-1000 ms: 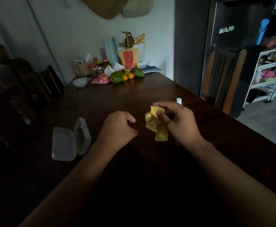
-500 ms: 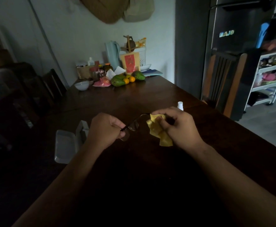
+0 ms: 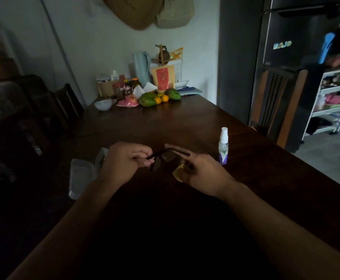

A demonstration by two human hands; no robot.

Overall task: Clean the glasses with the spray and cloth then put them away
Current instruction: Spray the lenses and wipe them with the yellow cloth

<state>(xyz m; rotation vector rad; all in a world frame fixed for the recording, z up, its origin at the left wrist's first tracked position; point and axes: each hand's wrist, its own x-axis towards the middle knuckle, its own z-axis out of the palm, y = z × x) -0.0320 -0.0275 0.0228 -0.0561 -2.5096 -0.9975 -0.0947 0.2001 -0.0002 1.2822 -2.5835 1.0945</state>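
left hand (image 3: 124, 160) pinched a temple of the glasses (image 3: 168, 155) over the near table (image 3: 185, 122); right hand (image 3: 203, 172) gripped the yellow cloth (image 3: 178, 173), forefinger straight along the frame. spray bottle (image 3: 223, 146) stood just right.

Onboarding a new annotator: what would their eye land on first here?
The two hands over the dark table: the left hand pinches a temple of the glasses, while a yellow cloth peeks from under the right hand. Just right of them stands a small spray bottle; an open white case lies to the left, and bright fruit marks the far end.
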